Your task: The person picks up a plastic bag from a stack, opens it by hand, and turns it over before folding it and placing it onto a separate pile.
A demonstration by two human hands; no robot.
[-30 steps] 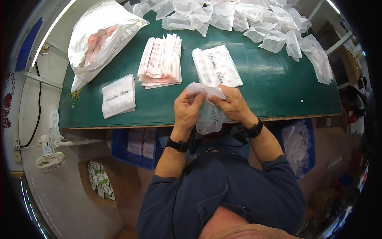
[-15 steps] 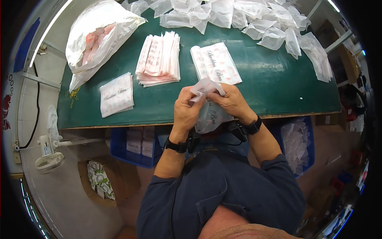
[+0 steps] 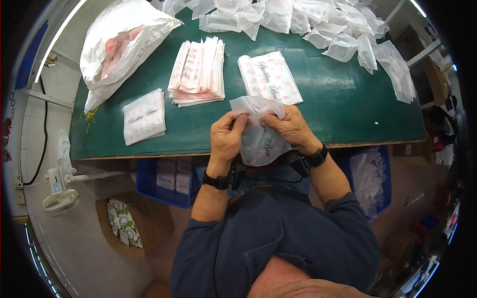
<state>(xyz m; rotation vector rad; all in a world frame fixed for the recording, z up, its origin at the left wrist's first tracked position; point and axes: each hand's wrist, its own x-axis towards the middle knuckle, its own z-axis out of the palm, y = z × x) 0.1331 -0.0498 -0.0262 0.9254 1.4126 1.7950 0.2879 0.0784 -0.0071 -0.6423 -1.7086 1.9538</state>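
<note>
A translucent frosted plastic bag (image 3: 258,141) with dark script lettering hangs between my hands at the table's front edge. My left hand (image 3: 227,135) pinches its left side between thumb and fingers. On the opposite side, my right hand (image 3: 294,128) grips the bag near the top, thumb across its face. Just beyond lies a stack of printed white-and-pink bags (image 3: 271,74). A taller pile of folded pink-and-white bags (image 3: 198,74) stands to its left. Farther left is a small stack of printed bags (image 3: 144,118).
Many frosted bags (image 3: 318,22) are heaped along the back of the green table (image 3: 338,109). A large white sack (image 3: 144,30) sits at back left. Below the table are a left blue bin (image 3: 149,191), a right blue bin (image 3: 386,174), a cardboard box (image 3: 156,223) and a fan (image 3: 60,201).
The bag was bunched at its top between my fingers; now it is spread flatter. My left hand has shifted left and slightly down, away from my right hand.
</note>
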